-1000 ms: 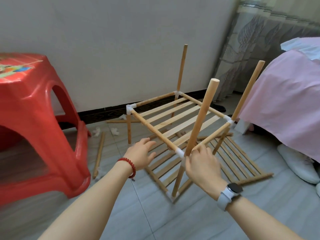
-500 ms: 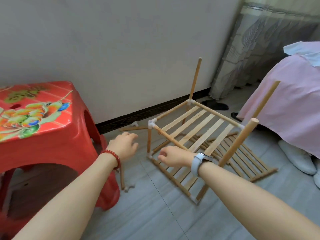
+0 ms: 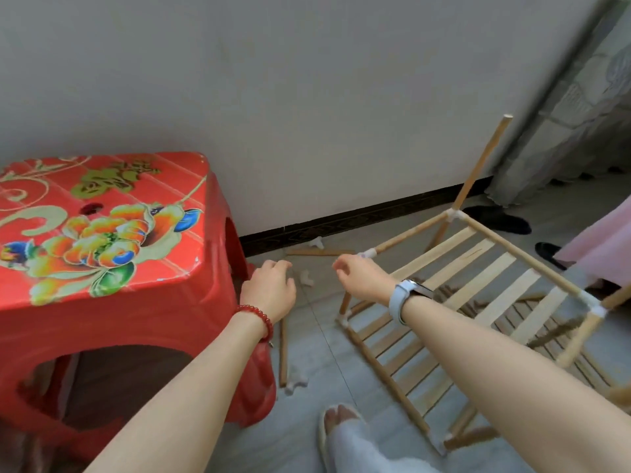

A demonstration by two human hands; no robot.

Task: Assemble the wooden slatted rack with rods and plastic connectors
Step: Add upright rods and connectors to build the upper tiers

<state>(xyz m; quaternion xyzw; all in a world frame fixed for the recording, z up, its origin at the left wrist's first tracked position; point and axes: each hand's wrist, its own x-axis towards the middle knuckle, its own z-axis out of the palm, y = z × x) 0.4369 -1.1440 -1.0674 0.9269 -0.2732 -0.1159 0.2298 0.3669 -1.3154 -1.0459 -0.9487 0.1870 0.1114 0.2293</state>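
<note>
Both hands reach empty, fingers loosely curled: the left hand [image 3: 271,290] is nearer the white connector [image 3: 306,278] lying just right of it; right hand [image 3: 358,276] hovers beyond.

No legible text or labels

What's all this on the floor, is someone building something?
A person is putting together a wooden slatted rack with white plastic corner connectors. It stands half built on the grey tiled floor. Both hands are off it: the left hand and the right hand reach, holding nothing, toward loose parts by the red plastic stool, a white plastic connector and a spare wooden rod.
</note>
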